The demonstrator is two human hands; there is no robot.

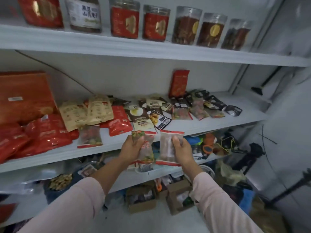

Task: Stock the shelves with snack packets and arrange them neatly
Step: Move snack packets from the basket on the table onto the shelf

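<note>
So, one packet in each hand at the middle shelf

Biggest stuff first: white shelving fills the view, and the middle shelf (218, 125) is where most of the snacks are lying. Far left on it sits a big orange box (25, 96), with a heap of shiny red bags (45, 133) piled in front of it, reaching toward the shelf's front edge. The top shelf (151, 47) has a row of clear jars (124, 22), most with red labels.

Back on the middle shelf, tan pouches (99, 110) lie flat next to the red bags. A jumble of brown and dark packets (207, 98) runs off to the right, with a small red box (179, 83) standing upright behind them. One see-through packet of mixed snacks (90, 136) lies near the front edge. Down below, cardboard boxes (178, 197) sit on the floor among blurry clutter.

Both hands are up in front of the shelf edge, pink sleeves on both arms. The left hand (131, 147) is curled round the left side of a printed packet (145, 148). The right hand (182, 147) grips a clear red-edged packet (168, 145) by its right side. The two packets are just beside each other, held in the air in front of the shelf.
</note>
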